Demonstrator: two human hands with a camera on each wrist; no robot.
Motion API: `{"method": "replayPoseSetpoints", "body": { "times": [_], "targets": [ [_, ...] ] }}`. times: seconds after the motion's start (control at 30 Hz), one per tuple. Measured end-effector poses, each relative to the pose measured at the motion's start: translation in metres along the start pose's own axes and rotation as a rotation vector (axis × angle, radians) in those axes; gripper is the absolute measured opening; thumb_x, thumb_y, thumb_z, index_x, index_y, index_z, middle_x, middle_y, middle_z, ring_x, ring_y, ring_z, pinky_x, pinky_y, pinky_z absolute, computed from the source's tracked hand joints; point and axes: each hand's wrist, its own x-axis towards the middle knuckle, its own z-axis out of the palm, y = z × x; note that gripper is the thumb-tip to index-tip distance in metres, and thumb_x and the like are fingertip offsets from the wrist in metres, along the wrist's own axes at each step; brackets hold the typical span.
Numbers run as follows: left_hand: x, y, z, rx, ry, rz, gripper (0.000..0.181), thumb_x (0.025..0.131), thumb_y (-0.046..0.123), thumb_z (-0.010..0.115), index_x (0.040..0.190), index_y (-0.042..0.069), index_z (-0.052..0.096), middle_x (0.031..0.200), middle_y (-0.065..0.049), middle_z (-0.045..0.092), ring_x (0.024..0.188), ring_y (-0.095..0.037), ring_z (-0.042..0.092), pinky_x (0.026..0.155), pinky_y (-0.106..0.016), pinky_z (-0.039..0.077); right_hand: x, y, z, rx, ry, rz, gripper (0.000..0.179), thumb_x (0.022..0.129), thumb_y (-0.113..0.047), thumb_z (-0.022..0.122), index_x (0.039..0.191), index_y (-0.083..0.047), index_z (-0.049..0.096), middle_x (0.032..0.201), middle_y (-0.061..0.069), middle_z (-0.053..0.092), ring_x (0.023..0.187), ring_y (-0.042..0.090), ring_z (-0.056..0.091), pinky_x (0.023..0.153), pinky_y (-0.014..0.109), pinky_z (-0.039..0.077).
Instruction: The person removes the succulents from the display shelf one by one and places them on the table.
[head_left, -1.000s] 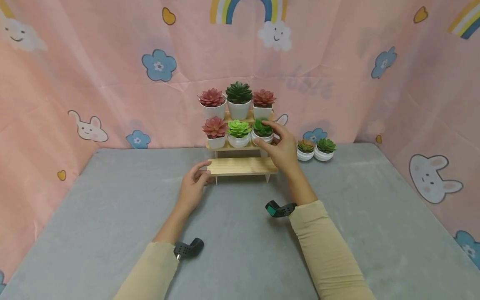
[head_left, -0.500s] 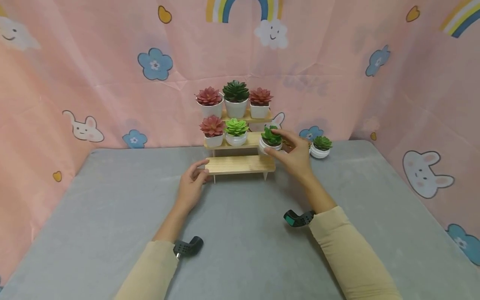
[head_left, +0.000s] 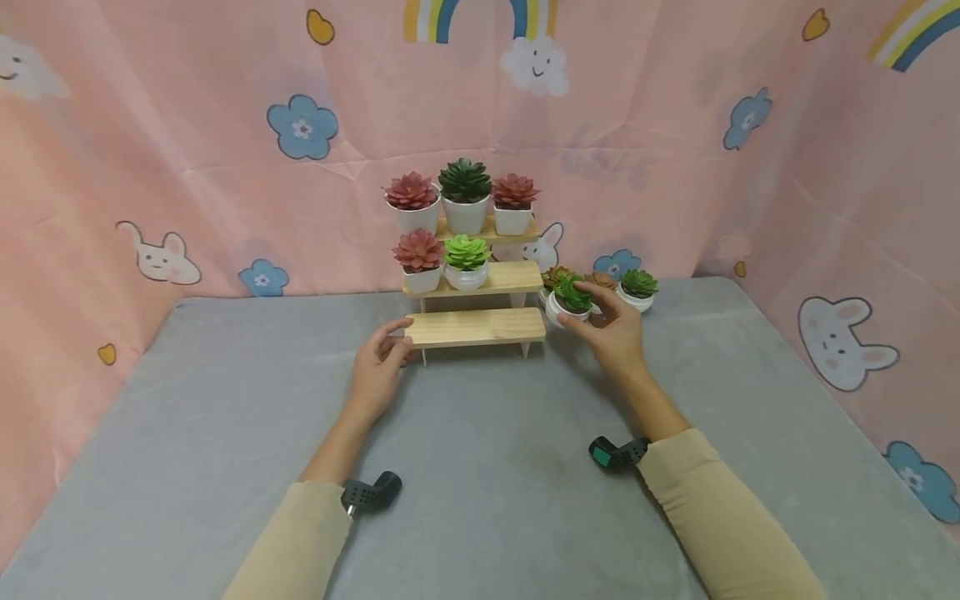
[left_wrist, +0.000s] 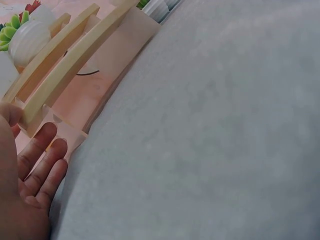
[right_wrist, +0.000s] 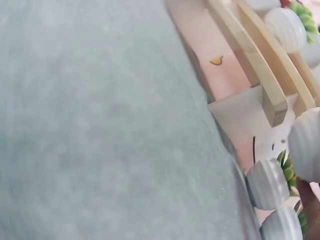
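My right hand (head_left: 617, 337) grips a small green succulent in a white ribbed pot (head_left: 572, 296), thumb on the near side and fingers over the leaves. The pot is off the shelves, right of the stand; in the right wrist view its white side (right_wrist: 306, 145) shows at the edge. With thumb and index finger my left hand (head_left: 377, 371) pinches the left end of the bottom step of a three-tier wooden plant stand (head_left: 476, 327). The left wrist view shows its other fingers (left_wrist: 47, 172) extended below the board.
On the top step stand a red succulent (head_left: 411, 204), a dark green one (head_left: 465, 196) and another red one (head_left: 513, 204). The middle step bears a red (head_left: 418, 262) and a bright green succulent (head_left: 467, 262). More potted succulents, including a green one (head_left: 637, 289), stand right of the stand.
The right hand has taken the green succulent off the right end of the middle step and carried it right and down, in front of the other pots. The left hand stays on the stand.
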Motion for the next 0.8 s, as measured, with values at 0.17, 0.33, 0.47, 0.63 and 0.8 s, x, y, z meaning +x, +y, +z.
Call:
{"method": "replayPoseSetpoints", "body": {
  "times": [0.17,0.33,0.47,0.63,0.8],
  "targets": [
    [0.001,-0.002,-0.001,0.005,0.001,0.001,0.032,0.103,0.017,0.057,0.134,0.011,0.063,0.108,-0.026,0.072,0.096,-0.032,0.071,0.079,-0.02,0.052,-0.004,0.004,0.002,-0.042,0.002,0.044,0.053,0.08,0.005,0.08,0.13,0.005,0.064,0.136,0.023,0.06,0.11,-0.006,0.058,0.084,0.012,0.052],
    [0.002,-0.002,-0.002,0.006,-0.006,-0.005,0.032,0.103,0.018,0.057,0.134,0.011,0.063,0.108,-0.025,0.072,0.097,-0.032,0.071,0.08,-0.02,0.052,-0.012,-0.006,0.001,-0.091,-0.043,0.046,0.051,0.082,0.005,0.079,0.13,0.008,0.062,0.136,0.025,0.061,0.114,-0.005,0.058,0.091,0.018,0.054],
    [0.003,-0.001,-0.001,0.0,0.001,0.0,0.032,0.103,0.016,0.057,0.134,0.011,0.064,0.107,-0.026,0.072,0.094,-0.03,0.072,0.079,-0.02,0.052,-0.014,-0.006,0.0,-0.13,-0.093,0.027,0.05,0.083,0.003,0.078,0.13,0.007,0.062,0.137,0.025,0.061,0.127,0.018,0.06,0.09,0.018,0.053],
    [0.003,0.001,-0.001,0.013,-0.002,0.005,0.032,0.103,0.015,0.056,0.134,0.011,0.063,0.106,-0.026,0.072,0.094,-0.03,0.071,0.078,-0.019,0.052,-0.013,-0.003,-0.001,-0.118,-0.145,0.023,0.051,0.084,0.003,0.077,0.132,0.007,0.061,0.139,0.027,0.059,0.136,0.04,0.052,0.089,0.013,0.05],
    [0.001,0.0,-0.001,0.015,-0.003,0.001,0.032,0.103,0.015,0.057,0.134,0.01,0.063,0.106,-0.027,0.072,0.096,-0.035,0.071,0.078,-0.019,0.052,-0.012,-0.001,-0.002,-0.103,-0.178,0.043,0.052,0.085,0.002,0.077,0.134,0.007,0.059,0.141,0.026,0.058,0.138,0.039,0.05,0.091,0.017,0.051]
  ]
}}
